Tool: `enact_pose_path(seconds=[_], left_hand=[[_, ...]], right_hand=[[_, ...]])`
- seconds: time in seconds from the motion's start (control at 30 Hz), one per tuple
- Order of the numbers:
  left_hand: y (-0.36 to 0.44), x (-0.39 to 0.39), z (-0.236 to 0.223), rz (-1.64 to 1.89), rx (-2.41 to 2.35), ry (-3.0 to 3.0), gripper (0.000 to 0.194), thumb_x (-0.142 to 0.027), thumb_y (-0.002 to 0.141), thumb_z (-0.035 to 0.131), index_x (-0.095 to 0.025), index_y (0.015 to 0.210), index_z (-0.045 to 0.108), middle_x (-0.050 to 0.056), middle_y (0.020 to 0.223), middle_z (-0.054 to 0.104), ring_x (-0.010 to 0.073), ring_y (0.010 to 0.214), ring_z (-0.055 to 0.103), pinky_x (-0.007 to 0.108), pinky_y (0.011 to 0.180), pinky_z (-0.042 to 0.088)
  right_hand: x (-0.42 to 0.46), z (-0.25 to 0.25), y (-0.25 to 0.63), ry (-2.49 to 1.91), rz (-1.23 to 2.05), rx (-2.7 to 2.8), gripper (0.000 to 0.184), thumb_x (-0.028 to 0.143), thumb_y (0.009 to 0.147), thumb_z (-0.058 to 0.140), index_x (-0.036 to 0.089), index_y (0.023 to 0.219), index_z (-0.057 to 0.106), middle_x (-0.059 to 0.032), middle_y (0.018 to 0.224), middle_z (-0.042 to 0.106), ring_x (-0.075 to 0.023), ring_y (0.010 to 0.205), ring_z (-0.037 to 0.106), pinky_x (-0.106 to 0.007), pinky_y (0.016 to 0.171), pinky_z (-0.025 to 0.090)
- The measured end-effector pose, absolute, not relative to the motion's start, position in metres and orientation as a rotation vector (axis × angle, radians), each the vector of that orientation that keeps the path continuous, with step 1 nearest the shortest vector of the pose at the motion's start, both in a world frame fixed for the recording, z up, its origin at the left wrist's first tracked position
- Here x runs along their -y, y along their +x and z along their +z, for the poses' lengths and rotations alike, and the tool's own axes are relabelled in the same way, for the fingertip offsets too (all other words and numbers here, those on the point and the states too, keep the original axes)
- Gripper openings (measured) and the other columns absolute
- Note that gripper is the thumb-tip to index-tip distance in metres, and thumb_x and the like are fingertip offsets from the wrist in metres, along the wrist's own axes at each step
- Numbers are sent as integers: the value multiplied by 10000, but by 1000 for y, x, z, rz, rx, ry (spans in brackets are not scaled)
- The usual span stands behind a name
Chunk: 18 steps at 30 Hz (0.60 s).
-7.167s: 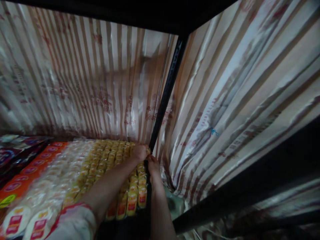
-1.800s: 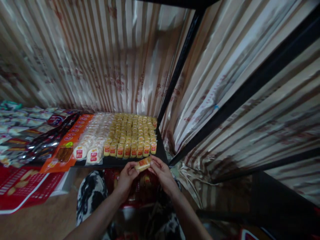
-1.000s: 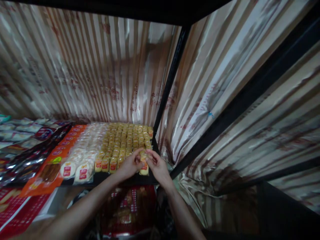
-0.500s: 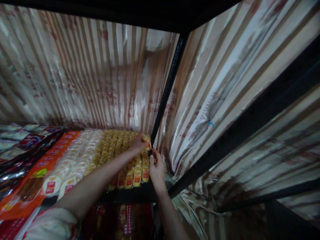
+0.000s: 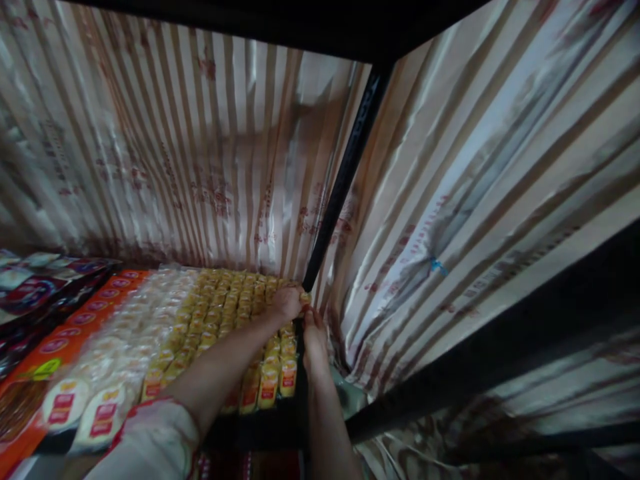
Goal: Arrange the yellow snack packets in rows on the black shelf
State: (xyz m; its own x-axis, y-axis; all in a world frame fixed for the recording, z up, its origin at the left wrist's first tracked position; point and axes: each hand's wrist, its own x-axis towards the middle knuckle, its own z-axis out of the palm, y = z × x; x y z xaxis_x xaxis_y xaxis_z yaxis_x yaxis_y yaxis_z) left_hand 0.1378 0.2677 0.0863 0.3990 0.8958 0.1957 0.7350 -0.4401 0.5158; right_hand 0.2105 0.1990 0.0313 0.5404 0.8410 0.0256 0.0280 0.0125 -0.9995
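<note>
My left hand [image 5: 289, 301] reaches to the far right corner of the shelf, its fingers closed on a small yellow packaged cake [image 5: 305, 298]. Just below, my right hand [image 5: 315, 335] has its fingertips drawn together at the lower end of that same cake; the fingers partly hide it. To the left and in front of my hands, packaged cakes in yellow wrappers with red labels [image 5: 269, 385] stand in tight rows. My left forearm covers part of these rows.
Round white packaged cakes [image 5: 103, 415] form rows further left, beside an orange snack packet [image 5: 75, 333] and dark shiny bags [image 5: 30, 293]. A black shelf post [image 5: 345, 177] rises behind my hands. Striped plastic sheeting [image 5: 235, 133] hangs along the back and right.
The held cake has gone down into the corner by the post, with my left hand. My right fingers have closed in on it. The view has shifted slightly.
</note>
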Motion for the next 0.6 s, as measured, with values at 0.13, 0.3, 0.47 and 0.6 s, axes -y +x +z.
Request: enact_pose_path(seconds=[0.13, 0.3, 0.47, 0.6], left_hand=[[138, -272, 75, 582, -1424, 2415, 206, -191, 720, 568, -161, 898, 665, 82, 959, 639, 223, 1046, 488, 326, 936, 377], [144, -277, 62, 551, -1510, 2436, 207, -173, 765, 511, -158, 910, 658, 101, 1052, 587, 251, 1059, 445, 380, 919, 368], [150, -278, 59, 540, -1572, 2433, 219, -165, 802, 460, -122, 903, 649, 136, 1088, 562, 266, 1044, 442, 390, 880, 355], [149, -279, 60, 544, -1553, 2467, 191, -202, 797, 490, -138, 874, 653, 133, 1067, 581, 268, 1054, 434, 389, 886, 339]], right_hand=[[-204, 29, 208, -1500, 828, 748, 419, 448, 785, 442, 184, 1033, 653, -79, 1082, 679, -209, 1026, 610, -293, 841, 468], [-212, 22, 210, -1577, 786, 792, 414, 482, 794, 440, 187, 922, 701, -98, 913, 723, -231, 950, 643, -318, 786, 489], [-221, 15, 219, -1624, 769, 866, 488, 546, 802, 394, 177, 865, 708, -109, 914, 723, -236, 954, 647, -351, 805, 490], [-225, 14, 219, -1649, 814, 738, 559, 582, 798, 371, 144, 930, 692, -114, 1012, 701, -220, 994, 637, -340, 823, 491]])
